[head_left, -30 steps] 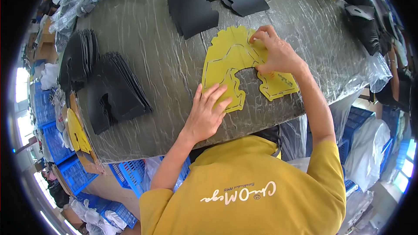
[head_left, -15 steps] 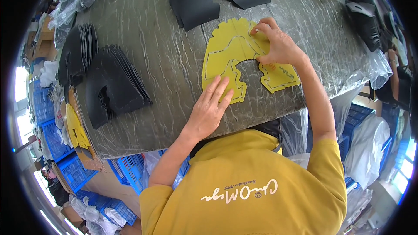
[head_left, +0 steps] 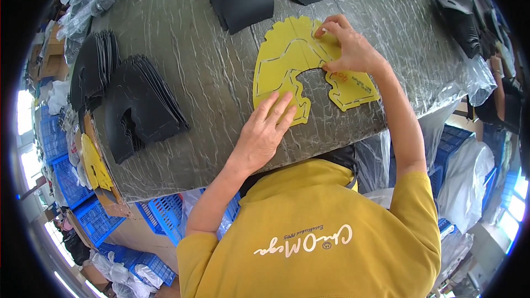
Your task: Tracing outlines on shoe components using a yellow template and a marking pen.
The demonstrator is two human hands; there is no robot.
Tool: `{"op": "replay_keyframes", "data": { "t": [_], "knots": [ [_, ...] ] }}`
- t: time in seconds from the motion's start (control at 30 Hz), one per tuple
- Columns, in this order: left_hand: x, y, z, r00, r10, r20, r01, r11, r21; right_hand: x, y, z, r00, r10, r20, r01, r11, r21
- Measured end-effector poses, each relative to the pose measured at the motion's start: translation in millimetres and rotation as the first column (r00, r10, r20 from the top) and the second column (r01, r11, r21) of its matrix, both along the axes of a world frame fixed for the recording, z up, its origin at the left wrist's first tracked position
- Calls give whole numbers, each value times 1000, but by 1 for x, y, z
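A yellow arch-shaped pattern template point(head_left: 281, 52) with slotted lines and a scalloped top edge lies flat on the covered table. My left hand point(head_left: 265, 132) rests on its lower left leg, fingers stretched out and holding nothing. Across the template's right arm, my right hand point(head_left: 353, 49) grips with curled fingers at the upper part and the thumb at the inner edge of the arch. Just beyond the template sits a stack of black arch-shaped pieces point(head_left: 237, 3).
Two more stacks of black cut pieces, one nearer point(head_left: 149, 102) and one farther point(head_left: 94, 66), stand at the left. Another yellow template point(head_left: 95, 163) hangs by the table's left edge. Blue crates point(head_left: 99, 218) are below, and clear plastic point(head_left: 480, 85) drapes off the right side.
The template and both hands appear slightly higher and further left, along with the black stacks, as the view shifts a little. Both hands keep nearly the same places on the template.
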State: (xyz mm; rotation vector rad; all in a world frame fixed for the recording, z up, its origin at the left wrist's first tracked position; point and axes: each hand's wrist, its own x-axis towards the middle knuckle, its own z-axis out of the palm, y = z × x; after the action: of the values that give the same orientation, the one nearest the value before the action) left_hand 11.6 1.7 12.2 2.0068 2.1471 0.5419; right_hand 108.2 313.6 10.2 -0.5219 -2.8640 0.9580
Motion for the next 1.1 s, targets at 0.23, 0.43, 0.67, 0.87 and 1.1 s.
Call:
{"op": "replay_keyframes", "data": {
  "t": [0.23,0.43,0.67,0.87,1.1],
  "knots": [
    [4,1,2,999,24,-21,-24,999,-22,10,-14,11,994,-77,73,75,996,38],
    [4,1,0,999,33,-14,-33,999,-17,68,-62,27,965,-237,113,214,960,180],
    [2,-2,-5,998,1,-61,-3,1000,-27,94,-80,33,931,-321,172,300,944,135],
    [3,0,-6,998,-14,-54,13,1000,-12,93,-76,33,939,-306,158,285,948,140],
    [4,2,2,998,7,-66,-9,1000,-26,97,-63,38,952,-281,121,267,956,126]
  ]
}}
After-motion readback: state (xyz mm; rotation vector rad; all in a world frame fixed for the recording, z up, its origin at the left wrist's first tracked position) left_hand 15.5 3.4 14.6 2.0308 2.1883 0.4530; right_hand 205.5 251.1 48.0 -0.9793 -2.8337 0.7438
